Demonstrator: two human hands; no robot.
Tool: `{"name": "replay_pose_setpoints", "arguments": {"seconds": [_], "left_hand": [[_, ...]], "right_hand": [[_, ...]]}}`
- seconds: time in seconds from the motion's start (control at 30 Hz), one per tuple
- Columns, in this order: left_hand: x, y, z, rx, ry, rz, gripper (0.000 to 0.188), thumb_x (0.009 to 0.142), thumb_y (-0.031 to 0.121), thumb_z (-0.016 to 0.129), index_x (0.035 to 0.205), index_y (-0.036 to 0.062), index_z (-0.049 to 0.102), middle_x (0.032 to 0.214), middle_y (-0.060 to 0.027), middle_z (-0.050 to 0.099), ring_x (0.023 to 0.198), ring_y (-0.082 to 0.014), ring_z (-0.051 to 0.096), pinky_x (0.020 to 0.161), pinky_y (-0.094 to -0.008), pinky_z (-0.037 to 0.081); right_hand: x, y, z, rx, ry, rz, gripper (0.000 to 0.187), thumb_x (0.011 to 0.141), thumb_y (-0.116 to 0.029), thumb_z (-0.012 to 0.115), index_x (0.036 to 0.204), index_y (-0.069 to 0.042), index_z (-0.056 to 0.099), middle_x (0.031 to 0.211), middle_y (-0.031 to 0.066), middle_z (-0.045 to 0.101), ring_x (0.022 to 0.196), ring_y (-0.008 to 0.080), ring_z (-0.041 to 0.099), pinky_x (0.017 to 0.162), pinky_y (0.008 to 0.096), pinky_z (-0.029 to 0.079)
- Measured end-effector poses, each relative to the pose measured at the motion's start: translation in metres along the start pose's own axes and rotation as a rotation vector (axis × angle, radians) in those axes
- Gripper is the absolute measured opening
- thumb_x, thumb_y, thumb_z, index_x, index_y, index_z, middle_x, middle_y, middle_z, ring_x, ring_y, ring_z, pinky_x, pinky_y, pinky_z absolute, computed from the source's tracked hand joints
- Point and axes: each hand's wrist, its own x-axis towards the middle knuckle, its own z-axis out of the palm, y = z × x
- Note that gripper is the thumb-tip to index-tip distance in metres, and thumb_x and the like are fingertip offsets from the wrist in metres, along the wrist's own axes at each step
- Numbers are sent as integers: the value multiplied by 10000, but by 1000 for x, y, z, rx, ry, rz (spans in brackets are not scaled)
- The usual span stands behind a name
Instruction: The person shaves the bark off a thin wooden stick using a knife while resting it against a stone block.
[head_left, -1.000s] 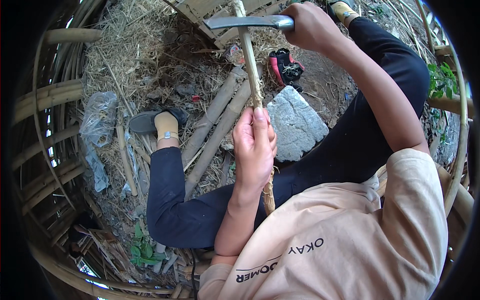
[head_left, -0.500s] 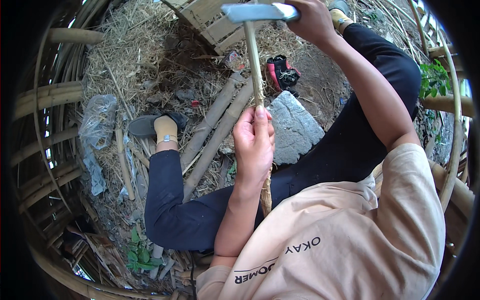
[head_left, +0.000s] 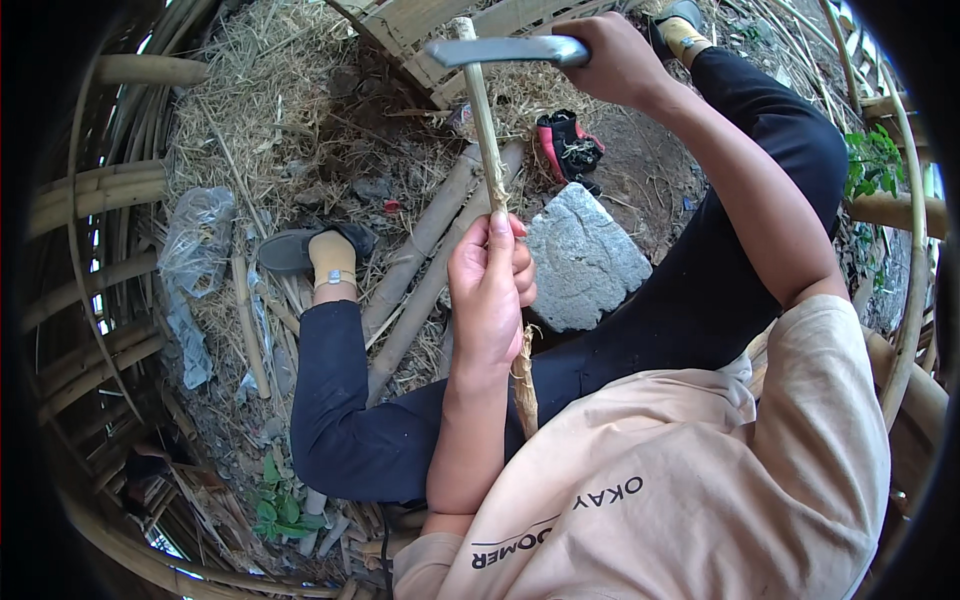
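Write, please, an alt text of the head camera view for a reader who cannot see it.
A person's left hand grips a pale stick, and the right hand holds a metal blade that crosses the stick near its far end. Below, a rough grey stone and two bamboo poles lie on straw-strewn ground.

Straw-strewn ground [head_left: 645, 165]: bamboo poles [head_left: 416, 240], stone [head_left: 585, 262], plastic bag [head_left: 197, 240].

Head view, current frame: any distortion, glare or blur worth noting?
Head view: black fisheye surround, with the slender bamboo pole at right looking bowed; head view: bright daylight through gaps in the left bamboo wall; head view: pale sheen on the knife blade, while the peeled stick reads fairly clearly.
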Motion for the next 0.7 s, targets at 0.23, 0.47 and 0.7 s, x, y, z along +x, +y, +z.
{"name": "replay_pose_setpoints", "arguments": {"seconds": [0.23,0.47,0.7], "left_hand": [[-4,2,4,-58,-86,-7,251,1086,296,431,986,85,523,619,99,262,463,5,208,388,-190,154],[-5,5,5,21,-1,33,252,1084,307,438,965,97,511,616,99,256,463,3,195,386,-199,135],[-2,7,1,-8,-32,1,246,1085,305,435,960,105,507,622,92,262,472,-1,196,395,-196,139]], "right_hand": [[1,-7,-3,-45,-131,138,227,713,-97,670,920,-48,751,809,195,702,766,351,693,728,433,560],[10,-18,-21,-97,-224,86,149,665,-129,661,768,-41,723,775,219,688,772,390,694,706,483,561],[-11,-25,-15,-135,-185,-2,206,683,-119,691,876,-92,756,753,157,692,734,345,690,711,439,563]]}}
